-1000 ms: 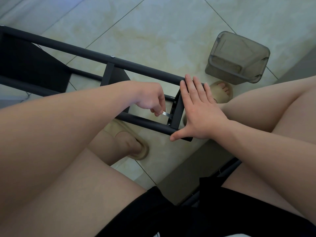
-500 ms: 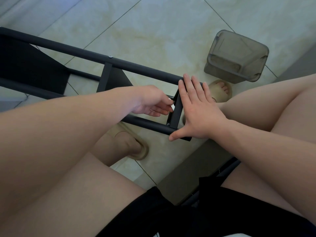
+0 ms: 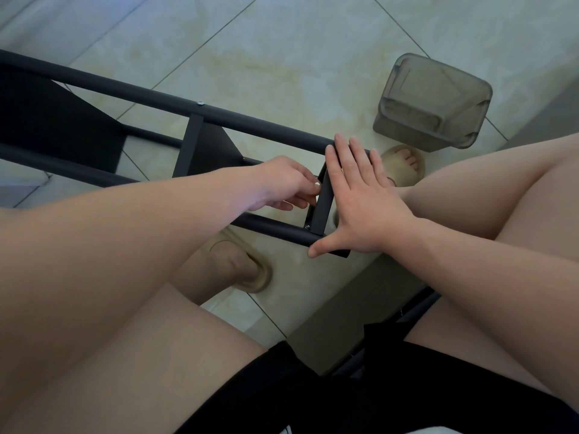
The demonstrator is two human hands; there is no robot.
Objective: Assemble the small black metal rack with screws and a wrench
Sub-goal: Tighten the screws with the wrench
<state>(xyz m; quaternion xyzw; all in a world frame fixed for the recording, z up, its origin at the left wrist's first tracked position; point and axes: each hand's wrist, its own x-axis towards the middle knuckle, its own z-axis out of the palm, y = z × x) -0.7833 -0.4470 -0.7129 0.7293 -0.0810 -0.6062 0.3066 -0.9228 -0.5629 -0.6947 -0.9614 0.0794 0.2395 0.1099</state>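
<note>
The black metal rack (image 3: 250, 123) is laid on its side above the tiled floor (image 3: 282, 42). Its two long tubes run from the left edge of view toward the middle, where they are joined by a short end crossbar (image 3: 324, 202).

The right hand (image 3: 363, 198) is pressed flat against the outer face of that crossbar — fingers straight and together, thumb spread along the end of the near tube. Its grip is released, and nothing is clasped. The left hand (image 3: 282, 180) is reached in from the other side, with its fingers curled against the crossbar's inner face. Whether anything is pinched in that grip cannot be told, as the fingertips are bunched too closely.

A small screw (image 3: 307, 227) is seen at the crossbar's lower corner, and a second screw (image 3: 199, 103) on the far tube.

Open floor is left beyond the far tube. To the right of the rack's end, a grey plastic container (image 3: 435, 101) is set near but apart. The room under the rack is taken up by the person's legs and two beige slippers — one slipper (image 3: 253, 277) below the near tube, the other slipper (image 3: 404, 164) just past the right hand's fingertips.
</note>
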